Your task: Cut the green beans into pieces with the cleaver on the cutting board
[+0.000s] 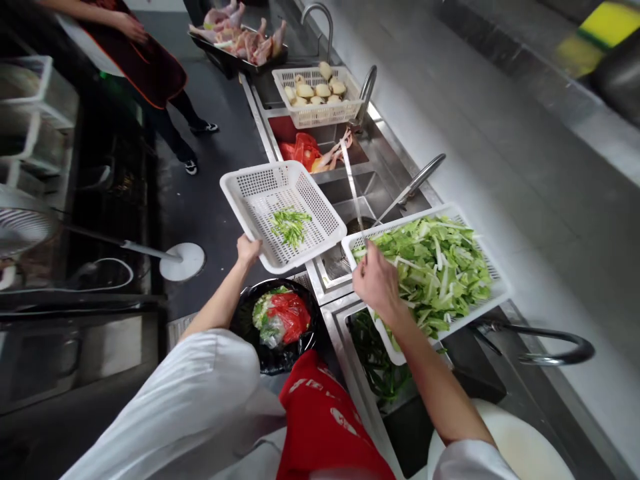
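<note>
My left hand [247, 251] grips the near edge of a white perforated basket [260, 183], held tilted in the air, with a small clump of chopped greens [290, 225] in it. My right hand [376, 281] holds the near left rim of a second white basket [500, 291] piled with chopped green and white leafy vegetables [434, 267], which rests over a steel sink [334, 277]. Dark leafy greens [373, 357] lie in the sink basin beneath it.
A black-lined bin [280, 360] with red and green scraps sits below. Further along the sink row stand taps [417, 181], a basket of potatoes [320, 100], red pieces [300, 150] in a basin and a tray of raw poultry [240, 40]. Another person [145, 60] stands at far left. A fan [25, 227] is at left.
</note>
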{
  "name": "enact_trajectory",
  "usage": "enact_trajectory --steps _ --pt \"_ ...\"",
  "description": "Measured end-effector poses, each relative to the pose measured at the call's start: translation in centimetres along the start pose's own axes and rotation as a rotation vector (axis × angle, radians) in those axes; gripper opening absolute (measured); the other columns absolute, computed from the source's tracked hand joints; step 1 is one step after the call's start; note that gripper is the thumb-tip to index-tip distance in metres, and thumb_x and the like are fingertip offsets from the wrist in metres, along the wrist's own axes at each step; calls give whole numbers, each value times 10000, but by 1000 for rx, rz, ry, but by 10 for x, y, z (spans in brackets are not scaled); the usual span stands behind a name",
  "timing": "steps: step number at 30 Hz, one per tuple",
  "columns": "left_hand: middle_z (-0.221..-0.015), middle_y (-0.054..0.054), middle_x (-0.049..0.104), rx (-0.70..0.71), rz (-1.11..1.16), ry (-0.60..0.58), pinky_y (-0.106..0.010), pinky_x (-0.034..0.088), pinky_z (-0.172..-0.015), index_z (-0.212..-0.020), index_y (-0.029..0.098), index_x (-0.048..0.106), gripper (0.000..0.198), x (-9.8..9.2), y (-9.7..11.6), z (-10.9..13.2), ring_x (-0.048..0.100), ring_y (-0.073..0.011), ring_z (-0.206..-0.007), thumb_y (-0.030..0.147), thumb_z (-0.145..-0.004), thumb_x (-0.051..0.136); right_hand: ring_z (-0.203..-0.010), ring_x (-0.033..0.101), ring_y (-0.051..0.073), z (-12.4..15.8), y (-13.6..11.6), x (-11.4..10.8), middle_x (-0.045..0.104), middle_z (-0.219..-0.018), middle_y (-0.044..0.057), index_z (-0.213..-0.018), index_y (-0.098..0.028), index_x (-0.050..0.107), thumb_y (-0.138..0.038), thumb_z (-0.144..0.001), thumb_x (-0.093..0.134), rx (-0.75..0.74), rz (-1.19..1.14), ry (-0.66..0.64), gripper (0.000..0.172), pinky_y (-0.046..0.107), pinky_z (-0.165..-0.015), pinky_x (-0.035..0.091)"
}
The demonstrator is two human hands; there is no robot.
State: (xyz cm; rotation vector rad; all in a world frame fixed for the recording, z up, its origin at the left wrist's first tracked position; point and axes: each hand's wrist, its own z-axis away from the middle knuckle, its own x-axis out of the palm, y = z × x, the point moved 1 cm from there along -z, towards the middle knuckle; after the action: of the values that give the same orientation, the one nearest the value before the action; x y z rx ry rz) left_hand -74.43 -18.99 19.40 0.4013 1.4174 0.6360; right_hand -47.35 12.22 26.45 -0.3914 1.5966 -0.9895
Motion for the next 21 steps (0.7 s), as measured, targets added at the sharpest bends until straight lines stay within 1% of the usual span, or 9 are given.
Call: enact_trajectory --steps 2,4,8,10,12,15,17,19,21 --pt "-788 -92 723 -77 29 27 -340 576 -784 -1007 51 657 339 -19 -13 34 682 -224 -837 140 -680 659 -939 570 284 8 -18 17 555 -1088 154 -1548 -122 324 -100 -873 428 -123 31 -94 683 401 -823 495" --pt "-823 -90 726 -175 62 72 -327 580 -773 -1010 64 660 358 -40 -25 69 681 -206 -798 129 -658 654 -1065 532 306 22 -33 40 510 -1181 163 -1596 -178 254 -46 -849 443 -221 102 -195 781 414 -890 497" --pt "-873 -77 720 -239 119 147 -307 588 -761 -1001 77 660 361 -83 -47 124 673 -177 -766 131 -644 642 -1114 492 308 63 -51 87 500 -1211 165 -1590 -210 277 -17 -851 457 -327 199 -382 785 419 -890 520" --pt "-858 -53 711 -245 124 155 -301 591 -753 -983 87 661 348 -102 -60 142 661 -160 -749 134 -639 644 -1117 490 298 89 -56 103 501 -1221 167 -1583 -205 280 -34 -869 460 -345 206 -445 756 411 -878 532" --pt "-829 -15 696 -247 152 148 -300 595 -736 -957 101 658 328 -117 -74 154 643 -138 -718 128 -629 651 -1100 499 286 114 -58 113 507 -1214 162 -1579 -200 278 -51 -888 460 -353 207 -483 729 397 -863 536" --pt "-769 44 664 -275 212 134 -295 600 -680 -881 121 631 278 -127 -93 168 615 -110 -667 102 -604 651 -1051 523 266 153 -51 115 522 -1193 142 -1569 -201 289 -68 -900 475 -344 198 -513 707 370 -857 529" --pt "-727 71 643 -285 213 129 -281 596 -643 -819 130 609 238 -128 -100 177 603 -101 -644 95 -587 651 -1046 534 258 185 -37 109 534 -1183 126 -1558 -202 312 -63 -881 508 -299 179 -527 719 347 -871 521" --pt "-702 86 633 -273 195 116 -274 593 -614 -794 140 608 228 -126 -105 188 599 -103 -634 112 -575 662 -1062 546 257 227 -16 96 548 -1181 120 -1550 -200 335 -43 -850 531 -221 151 -550 744 329 -884 520" --pt "-693 94 631 -265 151 103 -285 597 -602 -811 156 625 251 -124 -110 199 606 -116 -640 145 -566 681 -1083 562 257 285 8 78 559 -1208 127 -1545 -216 358 -49 -847 527 -111 129 -575 738 335 -879 535"
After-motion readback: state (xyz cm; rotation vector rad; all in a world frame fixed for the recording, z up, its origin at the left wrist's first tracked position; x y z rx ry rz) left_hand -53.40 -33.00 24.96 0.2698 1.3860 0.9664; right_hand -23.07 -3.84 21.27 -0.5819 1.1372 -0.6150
